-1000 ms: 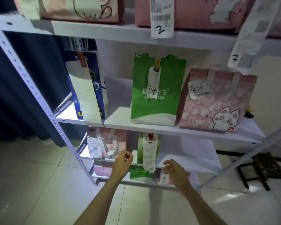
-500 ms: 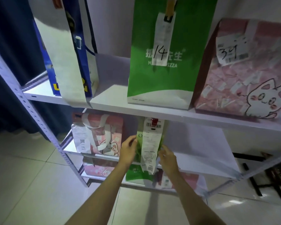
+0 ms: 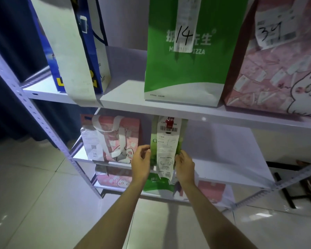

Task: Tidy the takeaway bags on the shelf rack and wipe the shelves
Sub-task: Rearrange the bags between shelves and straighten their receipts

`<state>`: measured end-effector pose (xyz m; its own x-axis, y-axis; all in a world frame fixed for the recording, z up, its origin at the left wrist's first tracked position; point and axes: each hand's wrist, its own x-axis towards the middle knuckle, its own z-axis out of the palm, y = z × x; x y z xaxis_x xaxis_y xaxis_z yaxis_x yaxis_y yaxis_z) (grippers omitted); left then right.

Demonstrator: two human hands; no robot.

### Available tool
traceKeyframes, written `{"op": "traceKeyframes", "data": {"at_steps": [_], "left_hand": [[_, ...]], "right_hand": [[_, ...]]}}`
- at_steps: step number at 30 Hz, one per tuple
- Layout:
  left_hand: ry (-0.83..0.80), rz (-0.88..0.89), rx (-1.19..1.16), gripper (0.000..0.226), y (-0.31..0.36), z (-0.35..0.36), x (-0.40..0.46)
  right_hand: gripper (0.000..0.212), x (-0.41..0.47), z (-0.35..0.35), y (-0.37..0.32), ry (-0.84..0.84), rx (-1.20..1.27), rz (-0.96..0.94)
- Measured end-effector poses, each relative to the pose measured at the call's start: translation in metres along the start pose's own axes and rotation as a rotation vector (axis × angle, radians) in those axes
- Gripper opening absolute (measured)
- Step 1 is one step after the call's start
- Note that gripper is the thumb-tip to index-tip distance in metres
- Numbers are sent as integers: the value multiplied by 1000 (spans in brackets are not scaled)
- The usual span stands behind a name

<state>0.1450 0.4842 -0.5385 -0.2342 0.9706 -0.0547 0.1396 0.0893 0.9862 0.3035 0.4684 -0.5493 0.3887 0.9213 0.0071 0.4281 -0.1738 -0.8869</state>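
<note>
A small green bag with a long white receipt clipped to its front stands on the lower white shelf. My left hand grips its left side and my right hand grips its right side. Left of it on the same shelf stands a pink cat bag with white handles. On the shelf above stand a blue bag, a green pizza bag marked 14 and a pink cat bag marked 34. More pink and green bags sit on the bottom shelf.
The rack's perforated grey upright slants down at the left, and another one crosses at the lower right. A dark curtain hangs to the left. A black metal stand is at the right on the pale tiled floor.
The view has dropped and closed in on the lower shelves. Both hands have moved up from below the shelf edge and closed on the sides of the small green bag.
</note>
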Motion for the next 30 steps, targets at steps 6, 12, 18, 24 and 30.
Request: {"op": "traceKeyframes", "data": {"at_steps": [6, 12, 18, 24, 30], "left_hand": [[-42, -122, 122, 11, -13, -18, -51], [-185, -114, 307, 6, -23, 7, -102], [-287, -90, 440, 7, -54, 68, -139], [-345, -33, 515, 18, -129, 128, -137], [-281, 41, 572, 17, -236, 182, -110]], "right_hand": [[19, -37, -49, 17, -20, -130, -14], [18, -61, -116, 77, -133, -358, -40], [17, -81, -190, 143, -209, -498, -45], [23, -60, -202, 236, -220, -574, 31], [24, -27, -156, 343, -155, -736, 70]]}}
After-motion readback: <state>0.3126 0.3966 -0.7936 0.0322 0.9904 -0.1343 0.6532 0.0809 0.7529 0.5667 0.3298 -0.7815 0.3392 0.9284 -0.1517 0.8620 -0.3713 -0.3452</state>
